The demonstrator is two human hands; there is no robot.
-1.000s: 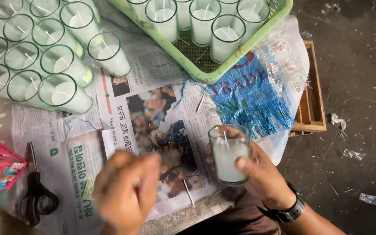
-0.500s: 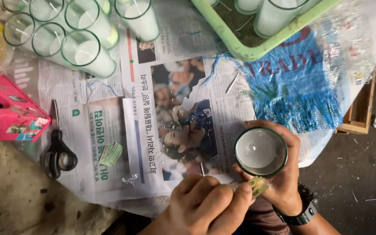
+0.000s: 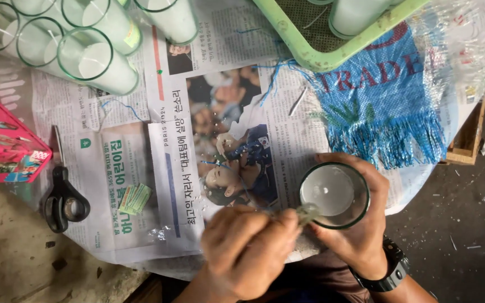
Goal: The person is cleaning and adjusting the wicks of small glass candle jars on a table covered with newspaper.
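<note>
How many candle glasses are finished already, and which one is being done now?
Done, it seems: one glass by the scissors wears a label, at top left. In hand: the right hand holds a wax-filled glass while the left hand presses a small label at its rim. Left: another label lies on the newspaper. An exact count can't be made.

Right hand (image 3: 360, 235) wraps a wax-filled glass candle (image 3: 334, 194) over the newspaper (image 3: 242, 146), left hand (image 3: 248, 249) pinching a small label (image 3: 308, 213) at its rim; black scissors (image 3: 63, 196) left, green tray (image 3: 321, 53) above.
</note>
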